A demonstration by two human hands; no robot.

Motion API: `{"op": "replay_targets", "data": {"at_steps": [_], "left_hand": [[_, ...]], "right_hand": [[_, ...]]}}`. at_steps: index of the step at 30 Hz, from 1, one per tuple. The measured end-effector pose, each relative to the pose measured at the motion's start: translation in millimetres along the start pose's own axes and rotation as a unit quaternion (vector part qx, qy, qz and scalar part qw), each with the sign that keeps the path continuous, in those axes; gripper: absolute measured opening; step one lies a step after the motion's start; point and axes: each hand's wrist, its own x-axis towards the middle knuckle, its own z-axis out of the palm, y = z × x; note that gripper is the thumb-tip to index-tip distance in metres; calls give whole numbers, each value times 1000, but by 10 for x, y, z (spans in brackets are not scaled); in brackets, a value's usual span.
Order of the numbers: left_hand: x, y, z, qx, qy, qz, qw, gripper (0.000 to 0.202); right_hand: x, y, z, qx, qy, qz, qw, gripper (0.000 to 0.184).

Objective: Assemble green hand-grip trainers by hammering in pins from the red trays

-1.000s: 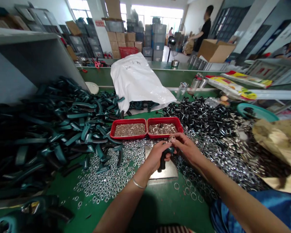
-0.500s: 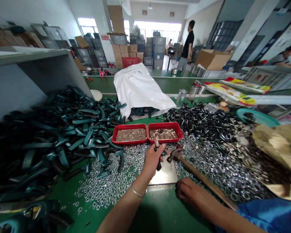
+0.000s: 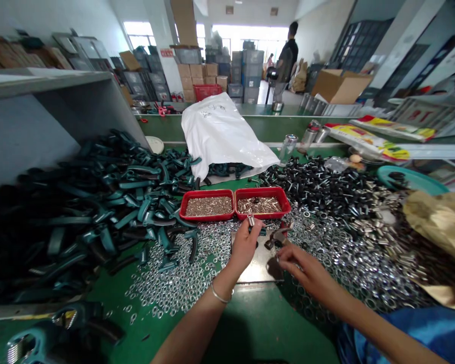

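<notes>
My left hand (image 3: 244,248) is closed around a teal-green and black hand tool, much like pruning shears. Its coil spring (image 3: 251,221) sticks up above my thumb, and most of the tool is hidden by my fingers. Under this hand lies a flat metal plate (image 3: 256,273). My right hand (image 3: 301,263) is over the plate's right edge, fingertips pinched together by the hammer (image 3: 277,236); anything between them is too small to make out. The hammer's handle is largely covered by my hand and forearm.
Two red trays (image 3: 185,218) of small metal parts stand behind the plate. Loose metal rings (image 3: 174,283) surround it. Piles of teal tools (image 3: 132,212) fill the left; black-headed bolts (image 3: 307,182) lie at right. A white sack (image 3: 223,131) and a glass jar (image 3: 288,147) stand behind.
My right hand has risen from the bench near the plate's lower right corner to the hammer head. The left hand still holds the tool, turned slightly. The view has shifted a little.
</notes>
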Motion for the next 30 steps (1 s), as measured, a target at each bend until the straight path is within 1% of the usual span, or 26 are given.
{"op": "replay_targets", "data": {"at_steps": [1,2,3,5,6,8,10,12,13,14,15,16,18,19,20,22,23,24,25,27,28,29,30], "left_hand": [[-2,-4,1,7,3,6,1000,29],[-3,-9,2,10,5,10,1000,29],[-4,-16,4,12,8,13,1000,29],[-1,-38,6,19,16,19,1000,28],[2,-51,5,26,21,23,999,28],[11,-78,2,40,29,31,998,27],[20,-103,2,51,32,40,997,26],[29,-120,10,60,34,45,997,25],[32,-123,17,64,34,44,996,25],[34,-121,24,68,33,42,996,25],[34,-112,29,71,32,39,996,25],[33,-94,32,69,28,36,997,24],[25,-37,28,53,12,31,998,25],[19,0,21,42,1,27,999,25],[13,36,10,30,-10,22,999,26],[5,94,-15,13,-30,9,999,26],[5,109,-26,8,-37,2,999,27],[8,114,-36,6,-39,-5,999,27],[14,110,-44,4,-37,-12,999,27],[34,87,-56,2,-19,-22,1000,27],[47,75,-61,5,-7,-25,1000,28],[60,64,-67,9,5,-23,1000,29],[74,56,-73,14,15,-18,1000,29]], "right_hand": [[138,-33,-18,71,48,26,996,11],[274,-52,-17,150,78,52,984,16],[401,-59,1,228,88,75,967,20],[600,-46,74,353,63,109,927,26],[666,-32,116,395,46,119,910,27],[734,-2,183,444,19,144,884,29],[739,19,206,474,-3,174,863,31],[716,28,185,485,-25,197,852,31],[702,30,165,479,-32,199,854,31],[689,32,144,463,-34,191,865,30],[678,34,124,432,-30,176,884,29],[668,39,107,384,-14,151,911,27],[650,53,85,239,38,68,968,22],[641,62,83,153,66,13,986,20],[631,69,88,72,87,-44,993,18],[606,74,115,-50,109,-134,984,20],[591,74,132,-86,112,-157,977,22],[574,76,145,-111,114,-166,973,24],[555,84,147,-127,107,-167,972,28],[513,145,83,-155,53,-162,973,36],[495,207,5,-173,18,-159,972,39],[484,294,-108,-202,-4,-146,968,39],[484,401,-251,-238,-5,-123,963,36]]}}
